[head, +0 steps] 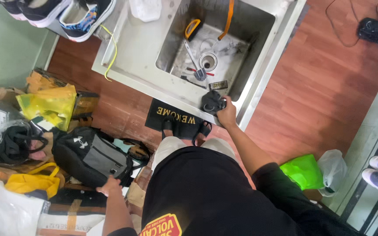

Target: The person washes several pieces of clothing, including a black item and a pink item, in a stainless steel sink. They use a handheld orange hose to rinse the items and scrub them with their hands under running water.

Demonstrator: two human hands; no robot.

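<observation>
Two hands: right hand [227,114] pinches a dark cloth [213,102] on the sink rim [184,92], centre; left hand [109,187] hangs loosely spread, lower left, near a backpack [90,155].

Right hand [227,114]: grips a dark cloth [212,102] on the sink [178,94] rim.
Left hand [109,187]: low, fingers curled, just beside a black backpack [90,155].
Basin: brushes [192,29] near drain.
Floor: doormat [178,121] underfoot.

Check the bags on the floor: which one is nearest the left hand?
The black and grey backpack, just ahead of the left hand. The yellow tote and yellow plastic bag lie farther off.
</observation>
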